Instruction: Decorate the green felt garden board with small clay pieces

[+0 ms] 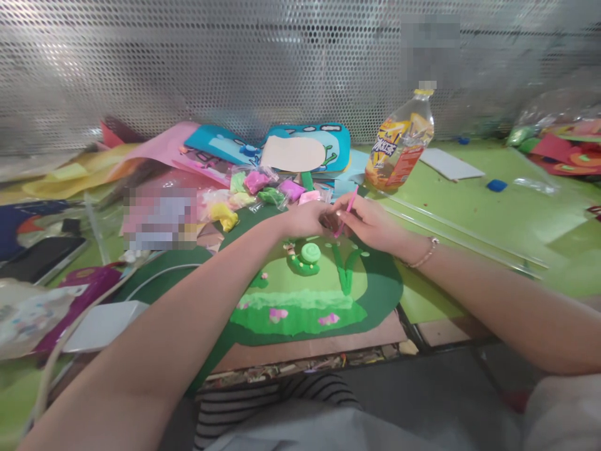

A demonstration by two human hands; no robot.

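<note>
My right hand [369, 224] is closed in a pinch around a thin pink stick-like tool [350, 210], which tilts with its lower end toward the work. Right beside it, my left hand [310, 219] has its fingers curled; what they hold, if anything, is hidden. Both hands are over the upper part of a green paper board [389, 288]. On the board, below the hands, sits a green clay snail [310, 255] with a spiral shell. Green clay leaves [346, 275] stand to its right, and a strip of clay grass [300, 318] with pink flowers runs along the bottom.
Behind my hands lie several bagged clay lumps [257, 181] and blue paper cutouts [340, 141]. A plastic bottle [399, 150] stands at the back right, near clear rods [469, 232]. At left are a phone [44, 257], a white box [106, 326] and a cable [70, 326].
</note>
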